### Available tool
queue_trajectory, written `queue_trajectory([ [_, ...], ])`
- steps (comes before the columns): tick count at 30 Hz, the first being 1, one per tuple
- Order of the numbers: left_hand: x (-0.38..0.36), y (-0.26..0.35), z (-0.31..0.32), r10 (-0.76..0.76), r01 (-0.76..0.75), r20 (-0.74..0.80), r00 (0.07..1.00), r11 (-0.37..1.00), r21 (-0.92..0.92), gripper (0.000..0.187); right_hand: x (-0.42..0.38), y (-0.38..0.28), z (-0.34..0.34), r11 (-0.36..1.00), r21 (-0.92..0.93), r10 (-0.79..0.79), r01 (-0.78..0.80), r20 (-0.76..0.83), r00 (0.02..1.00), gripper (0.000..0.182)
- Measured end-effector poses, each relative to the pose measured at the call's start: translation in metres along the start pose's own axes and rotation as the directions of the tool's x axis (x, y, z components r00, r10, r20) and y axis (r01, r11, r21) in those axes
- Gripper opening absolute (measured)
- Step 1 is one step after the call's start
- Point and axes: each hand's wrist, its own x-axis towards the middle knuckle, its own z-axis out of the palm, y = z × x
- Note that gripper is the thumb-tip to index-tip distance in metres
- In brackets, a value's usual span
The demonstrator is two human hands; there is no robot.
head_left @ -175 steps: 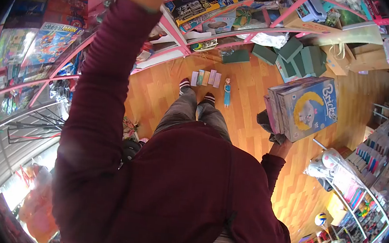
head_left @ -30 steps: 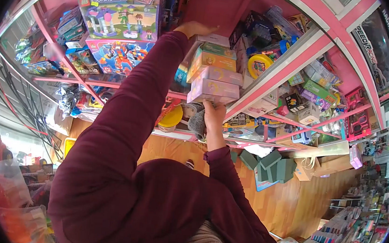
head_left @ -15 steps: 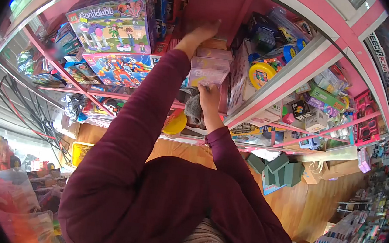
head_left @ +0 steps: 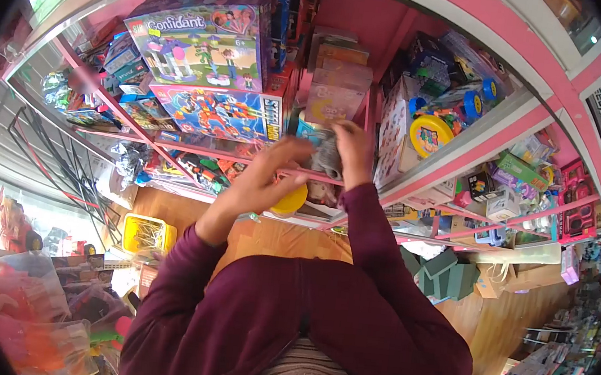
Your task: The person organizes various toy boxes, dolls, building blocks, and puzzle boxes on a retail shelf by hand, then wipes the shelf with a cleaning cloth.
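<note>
A crumpled grey cloth (head_left: 327, 154) is gripped in my right hand (head_left: 354, 153), just in front of a stack of pale pink boxes (head_left: 338, 93) on the shelf. My left hand (head_left: 265, 180), somewhat blurred, hovers to the left of the cloth, its thumb apart from the fingers and nothing seen in it. Below that hand, a yellow round lid (head_left: 290, 201) partly shows at the shelf front. A building-set box marked "Confidant" (head_left: 198, 51) lies on a box with robot figures (head_left: 217, 114), left of the pink stack.
Pink-and-white cabinet framing (head_left: 457, 137) divides the shelves. Toys with a yellow round lid (head_left: 432, 136) fill the right compartment. Dark green boxes (head_left: 441, 272) stand on the wooden floor (head_left: 461, 319). A yellow basket (head_left: 149, 238) sits at the lower left, near leaning black rods (head_left: 50, 156).
My left hand has come back from deep in the shelf, down toward my body. My right hand still grips the grey cloth near the shelf front. The view has shifted slightly.
</note>
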Motion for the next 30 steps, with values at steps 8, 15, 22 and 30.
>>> queue_trajectory([
  [8, -0.083, -0.031, 0.011, -0.401, 0.354, -0.097, 0.911, 0.88, -0.318, 0.028, 0.096, 0.092, -0.022, 0.959, -0.234, -0.223, 0.161, -0.267, 0.938, 0.056],
  [15, -0.113, -0.038, 0.005, -0.551, 0.486, -0.175, 0.816, 0.817, -0.309, 0.028, 0.1, 0.074, 0.005, 0.967, -0.254, 0.019, 0.001, 0.075, 0.997, 0.06],
  [22, -0.121, -0.067, -0.005, -0.541, 0.503, -0.217, 0.812, 0.839, -0.208, 0.026, 0.097, 0.052, -0.003, 0.967, -0.24, -0.002, 0.089, 0.341, 0.94, 0.056],
  [30, -0.266, -0.097, 0.0, -0.651, 0.715, -0.302, 0.696, 0.668, 0.208, 0.022, 0.174, 0.118, -0.012, 0.973, -0.232, -0.059, -0.014, -0.306, 0.95, 0.036],
])
